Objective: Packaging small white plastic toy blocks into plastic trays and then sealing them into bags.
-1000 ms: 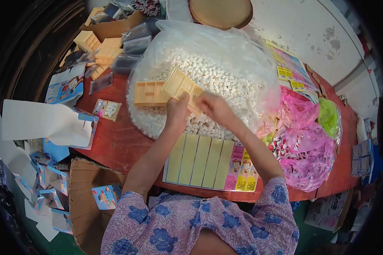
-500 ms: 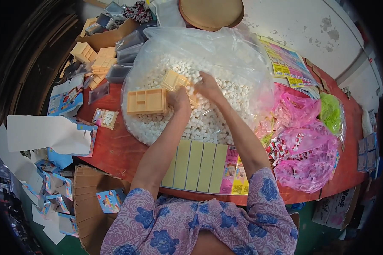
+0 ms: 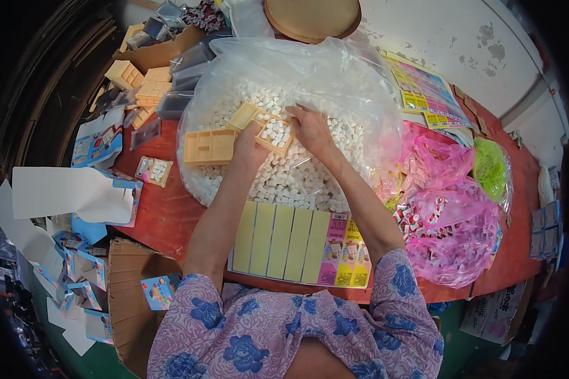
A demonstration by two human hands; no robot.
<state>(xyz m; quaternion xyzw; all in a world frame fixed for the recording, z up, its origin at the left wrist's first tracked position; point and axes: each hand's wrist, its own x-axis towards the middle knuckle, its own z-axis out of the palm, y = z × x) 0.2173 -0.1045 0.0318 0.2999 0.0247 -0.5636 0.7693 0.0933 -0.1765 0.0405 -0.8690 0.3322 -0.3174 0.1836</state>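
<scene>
On the far left, white card sheets (image 3: 69, 192) and blue printed packets (image 3: 98, 140) lie scattered past the edge of the red worktop (image 3: 164, 218), with a brown carton (image 3: 129, 303) below them. Near the top left, empty tan trays (image 3: 146, 91) sit stacked beside grey plastic sleeves (image 3: 183, 76). A small filled tray (image 3: 153, 170) lies alone on the worktop. Farther right, a big clear bag (image 3: 335, 82) holds a heap of white cubes (image 3: 297, 180). An empty tray (image 3: 210, 146) rests on the heap's left side, touching the left hand (image 3: 250, 148), whose grip is closed on the edge of a tilted tray (image 3: 265, 129) partly loaded with cubes. The right hand (image 3: 310, 129) lies just beside it, fingers (image 3: 295, 120) pressed together on that tray's far edge. Below the bag lies a row of yellow cards (image 3: 281, 243). To the right, pink bags (image 3: 455, 234) of small sweets bulge, with a green bag (image 3: 492, 170) behind and printed sheets (image 3: 423, 91) above.
</scene>
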